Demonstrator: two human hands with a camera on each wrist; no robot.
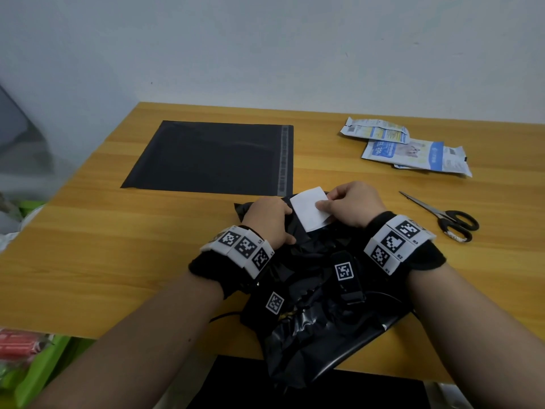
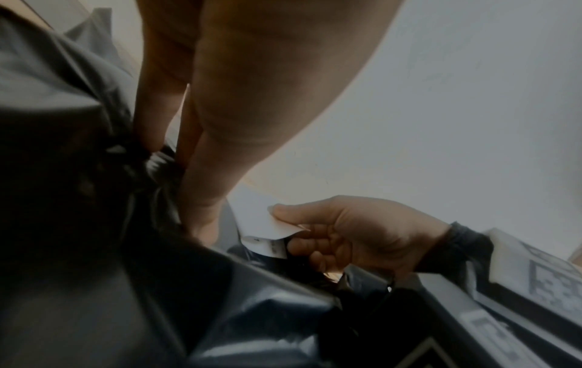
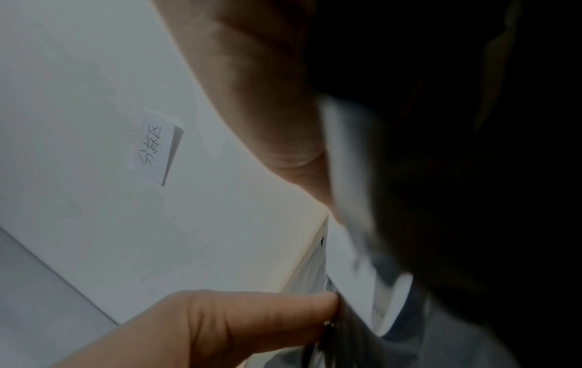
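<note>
On top of the crumpled black bag (image 1: 295, 343) I see the right hand (image 1: 351, 206) pinching a white label (image 1: 309, 212) between thumb and fingers, low against the bag's far end. The left hand (image 1: 269, 221) is just left of the label and grips a fold of the bag. Behind the bag lies a flat black mailer (image 1: 212, 156). Right of the bag lie scissors (image 1: 442, 215), and farther back some blue-and-white packets (image 1: 413, 149).

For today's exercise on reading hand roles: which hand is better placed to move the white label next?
Right. The right hand pinches the white label between thumb and fingers, while the left hand grips the crumpled black bag beneath it.
</note>
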